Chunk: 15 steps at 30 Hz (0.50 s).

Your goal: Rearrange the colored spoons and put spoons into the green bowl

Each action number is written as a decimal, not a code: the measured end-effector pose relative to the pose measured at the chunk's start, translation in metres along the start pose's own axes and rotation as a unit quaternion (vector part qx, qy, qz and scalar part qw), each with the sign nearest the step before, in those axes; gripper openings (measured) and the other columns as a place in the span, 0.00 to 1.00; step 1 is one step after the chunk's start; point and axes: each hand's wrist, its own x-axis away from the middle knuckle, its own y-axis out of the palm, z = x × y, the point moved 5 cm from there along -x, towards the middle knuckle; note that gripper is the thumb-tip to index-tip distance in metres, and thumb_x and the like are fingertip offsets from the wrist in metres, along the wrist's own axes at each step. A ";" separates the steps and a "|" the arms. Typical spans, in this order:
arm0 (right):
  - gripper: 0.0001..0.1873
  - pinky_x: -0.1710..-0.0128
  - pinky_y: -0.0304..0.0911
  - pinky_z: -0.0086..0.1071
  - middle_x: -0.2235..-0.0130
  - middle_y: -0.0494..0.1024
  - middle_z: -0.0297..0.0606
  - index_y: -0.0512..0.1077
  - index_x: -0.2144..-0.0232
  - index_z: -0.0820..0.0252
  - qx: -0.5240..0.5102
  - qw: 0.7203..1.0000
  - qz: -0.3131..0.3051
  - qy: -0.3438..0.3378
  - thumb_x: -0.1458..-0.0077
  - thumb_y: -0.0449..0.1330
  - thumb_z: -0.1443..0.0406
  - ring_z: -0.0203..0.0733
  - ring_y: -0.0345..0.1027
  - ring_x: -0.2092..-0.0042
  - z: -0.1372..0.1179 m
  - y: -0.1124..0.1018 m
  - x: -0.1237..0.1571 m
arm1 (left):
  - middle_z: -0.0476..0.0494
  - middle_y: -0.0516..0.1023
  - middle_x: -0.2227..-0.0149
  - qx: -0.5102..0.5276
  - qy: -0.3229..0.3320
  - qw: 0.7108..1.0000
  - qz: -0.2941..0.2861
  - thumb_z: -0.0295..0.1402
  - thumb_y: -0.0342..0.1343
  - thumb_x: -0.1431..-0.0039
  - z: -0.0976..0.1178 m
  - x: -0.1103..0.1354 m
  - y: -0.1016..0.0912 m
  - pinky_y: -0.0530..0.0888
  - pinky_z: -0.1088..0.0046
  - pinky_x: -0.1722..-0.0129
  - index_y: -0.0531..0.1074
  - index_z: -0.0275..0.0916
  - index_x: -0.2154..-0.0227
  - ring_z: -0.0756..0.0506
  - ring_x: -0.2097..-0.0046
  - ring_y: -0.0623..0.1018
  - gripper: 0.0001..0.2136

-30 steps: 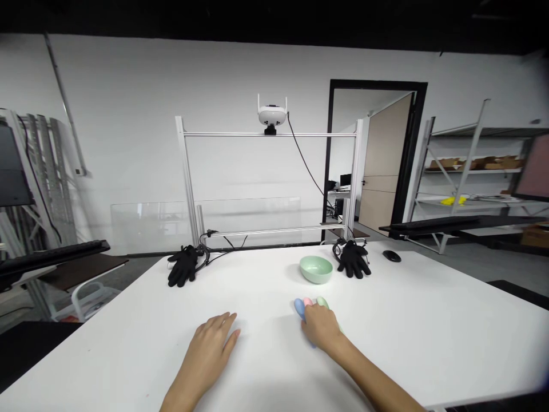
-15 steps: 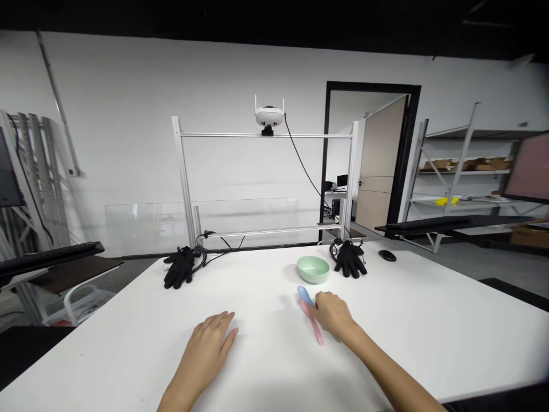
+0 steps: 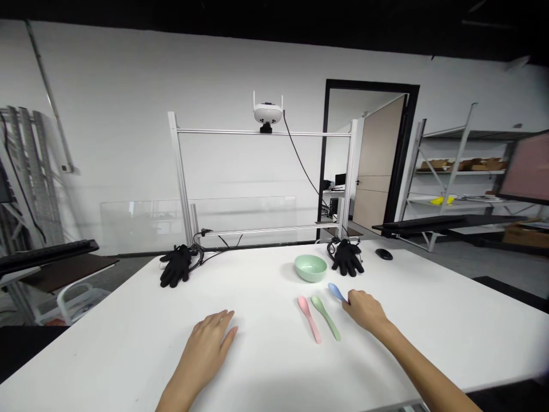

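Note:
My right hand is closed round the handle of a blue spoon, whose bowl end points up and left. To its left a green spoon and a pink spoon lie side by side on the white table, handles toward me. Behind the spoons stands a light green bowl; nothing shows above its rim. My left hand rests at the table's left with fingers stretched out, holding nothing, apart from the spoons.
Black gloves with cables lie at the back, a left glove and a right glove. A black mouse sits at the back right. A metal frame with a white camera-like device rises behind the table.
My right hand has moved right with the blue spoon, away from the pink and green spoons. The green spoon now shows in full. My left hand has stayed put.

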 end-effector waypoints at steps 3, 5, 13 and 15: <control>0.15 0.66 0.57 0.35 0.56 0.79 0.52 0.75 0.61 0.64 0.003 1.000 -0.007 0.007 0.37 0.49 0.65 0.50 0.75 0.58 0.010 0.008 -0.001 | 0.38 0.75 0.37 0.002 0.000 1.000 0.001 0.42 0.42 0.28 0.000 0.000 0.000 0.70 0.55 0.40 0.71 0.41 0.38 0.36 0.37 0.73 0.23; 0.15 0.65 0.57 0.35 0.56 0.79 0.52 0.75 0.61 0.64 0.005 1.000 -0.008 0.012 0.37 0.49 0.66 0.50 0.75 0.57 0.015 0.013 -0.001 | 0.39 0.75 0.37 0.002 -0.001 1.000 0.004 0.43 0.42 0.28 0.000 0.000 0.001 0.70 0.55 0.40 0.71 0.42 0.38 0.36 0.37 0.73 0.23; 0.16 0.64 0.59 0.37 0.54 0.79 0.54 0.75 0.60 0.64 0.001 1.000 -0.013 0.023 0.38 0.48 0.66 0.52 0.75 0.56 0.027 0.020 -0.002 | 0.38 0.75 0.37 -0.003 -0.002 1.000 0.003 0.43 0.42 0.28 -0.001 0.000 0.002 0.70 0.55 0.40 0.71 0.41 0.38 0.37 0.37 0.73 0.24; 0.15 0.64 0.59 0.37 0.55 0.79 0.54 0.75 0.60 0.64 -0.002 1.000 -0.016 0.024 0.38 0.49 0.66 0.53 0.75 0.56 0.028 0.021 -0.001 | 0.38 0.74 0.37 -0.005 -0.003 1.000 0.001 0.43 0.42 0.28 -0.001 0.000 0.002 0.70 0.55 0.40 0.71 0.41 0.38 0.37 0.37 0.73 0.24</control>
